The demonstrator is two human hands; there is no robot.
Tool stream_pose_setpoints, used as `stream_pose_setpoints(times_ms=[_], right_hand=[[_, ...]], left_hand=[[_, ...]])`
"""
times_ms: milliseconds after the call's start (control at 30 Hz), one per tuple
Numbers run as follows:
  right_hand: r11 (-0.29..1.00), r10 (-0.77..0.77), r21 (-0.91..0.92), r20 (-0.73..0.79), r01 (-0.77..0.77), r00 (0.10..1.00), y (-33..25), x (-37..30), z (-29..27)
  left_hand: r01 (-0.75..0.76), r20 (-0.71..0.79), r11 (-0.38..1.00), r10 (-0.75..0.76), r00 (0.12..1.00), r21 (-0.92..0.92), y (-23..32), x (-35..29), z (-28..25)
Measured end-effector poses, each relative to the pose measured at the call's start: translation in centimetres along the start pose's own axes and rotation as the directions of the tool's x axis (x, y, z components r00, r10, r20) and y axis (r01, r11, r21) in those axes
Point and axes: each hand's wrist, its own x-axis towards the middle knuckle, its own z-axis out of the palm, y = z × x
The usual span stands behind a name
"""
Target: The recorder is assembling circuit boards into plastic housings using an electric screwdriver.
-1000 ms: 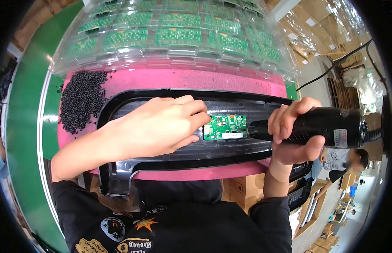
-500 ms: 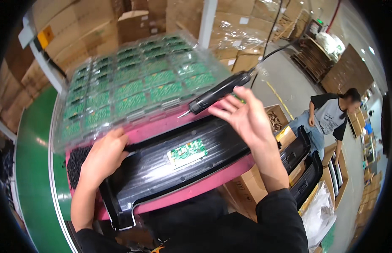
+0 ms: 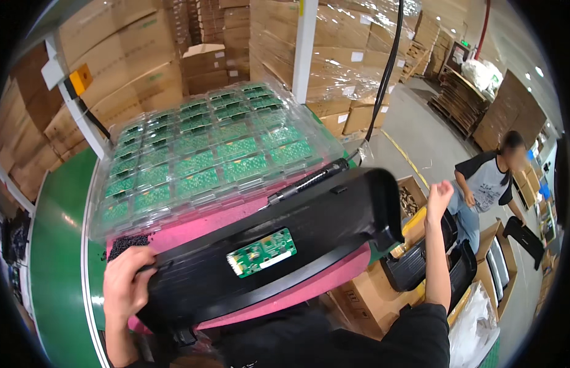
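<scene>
My left hand (image 3: pixel 127 279) is closed round the left end of a long black plastic housing (image 3: pixel 193 279), which is tilted up off the pink mat (image 3: pixel 236 214). A small green circuit board (image 3: pixel 262 252) sits on the housing's middle. My right hand (image 3: pixel 440 199) is raised beyond the housing's right end, apart from it; its fingers are curled together and nothing shows in them. Behind the housing lies a black electric screwdriver (image 3: pixel 306 184), its cable rising to the right; no hand touches it.
Stacked clear trays of green circuit boards (image 3: pixel 199 162) stand behind the mat. A heap of small black screws (image 3: pixel 129 245) lies at its left. To the right are a cardboard box (image 3: pixel 364 300), more black housings (image 3: pixel 414 264) and a co-worker (image 3: pixel 487 175) handling a black panel (image 3: pixel 524 242).
My right hand has let go of the screwdriver and moved right. The housing has been tilted up, its right end raised. The co-worker now has a black panel.
</scene>
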Motion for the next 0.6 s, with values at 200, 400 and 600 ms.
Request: stream_pose_setpoints(times_ms=[200, 400, 600], right_hand=[[0.66, 0.283, -0.711, -0.067, -0.245, 0.957, 18.7, -1.7, -5.6], [0.293, 0.564, -0.909, -0.087, -0.297, 0.822, 21.8, -5.8, -9.1], [0.27, 0.576, -0.917, -0.089, -0.293, 0.812, 21.7, -5.9, -11.2]], left_hand=[[0.47, -0.614, 0.879, -0.329, 0.717, 0.077, 0.3, -12.1, -4.0], [0.078, -0.582, 0.577, -0.798, -0.157, -0.813, 0.7, -17.5, -5.0], [0.072, -0.499, 0.494, -0.864, -0.069, -0.866, 1.5, -18.5, -7.8]])
